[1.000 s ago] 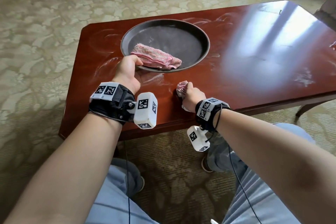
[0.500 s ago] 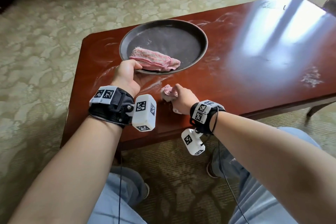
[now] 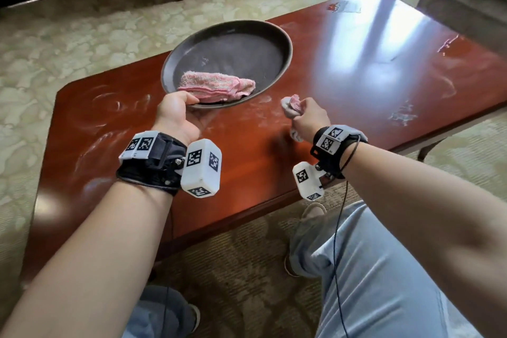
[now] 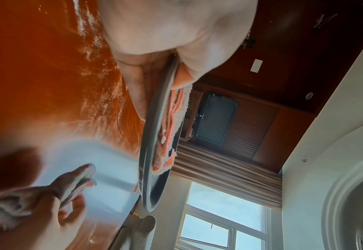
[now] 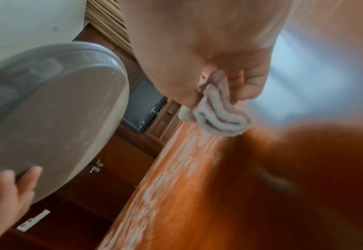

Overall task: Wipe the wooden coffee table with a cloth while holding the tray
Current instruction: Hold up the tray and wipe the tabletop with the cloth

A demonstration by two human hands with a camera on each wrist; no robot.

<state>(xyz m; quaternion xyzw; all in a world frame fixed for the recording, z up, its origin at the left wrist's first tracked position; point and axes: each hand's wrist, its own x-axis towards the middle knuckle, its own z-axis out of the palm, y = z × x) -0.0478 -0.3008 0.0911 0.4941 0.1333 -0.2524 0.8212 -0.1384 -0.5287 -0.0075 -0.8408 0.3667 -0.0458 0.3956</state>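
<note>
Head cam: left hand grips tray rim, right hand fingers clamped on cloth w/ table below.

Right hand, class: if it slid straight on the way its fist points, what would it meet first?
Probably the tray rim: the right hand, gripping the cloth, points up-left along the table. Depth is unclear.
</note>
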